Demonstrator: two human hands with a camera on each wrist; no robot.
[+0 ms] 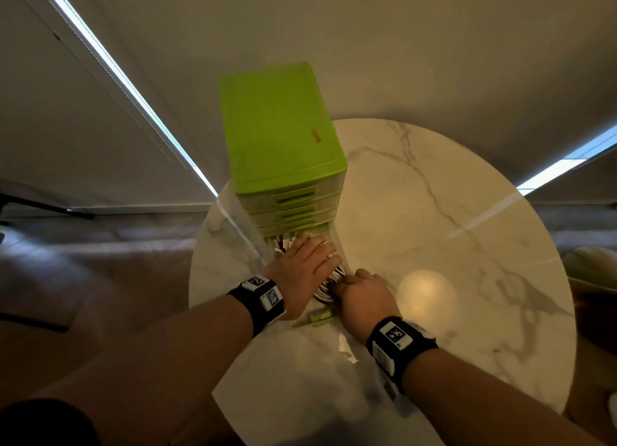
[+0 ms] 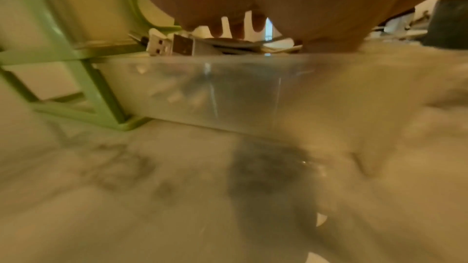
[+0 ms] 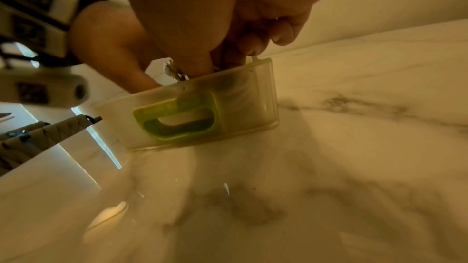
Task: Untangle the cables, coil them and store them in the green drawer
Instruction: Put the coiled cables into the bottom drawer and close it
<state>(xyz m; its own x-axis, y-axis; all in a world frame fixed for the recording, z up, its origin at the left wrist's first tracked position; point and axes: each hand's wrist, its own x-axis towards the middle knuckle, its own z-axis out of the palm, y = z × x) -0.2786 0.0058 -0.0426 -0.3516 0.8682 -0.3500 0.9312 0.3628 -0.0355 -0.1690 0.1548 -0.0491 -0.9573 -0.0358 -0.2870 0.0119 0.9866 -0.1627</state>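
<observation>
A green drawer unit (image 1: 280, 128) stands on the round marble table (image 1: 434, 211). Its bottom drawer (image 3: 243, 95), clear with a green handle (image 3: 177, 119), is pulled out toward me. White cables (image 1: 335, 275) fill it, and USB plugs (image 2: 162, 44) stick up above its clear wall (image 2: 228, 91). My left hand (image 1: 307, 265) lies flat on top of the cables with straight fingers, pressing them down. My right hand (image 1: 360, 292) is at the drawer's front end, with its fingers (image 3: 202, 55) curled down inside onto the cables.
The unit's upper drawers (image 1: 293, 208) are closed. Bare marble spreads to the right of the drawer, with a round light reflection (image 1: 427, 295) on it. The table edge runs close on the left. Something pale sits beyond the table's right edge (image 1: 594, 268).
</observation>
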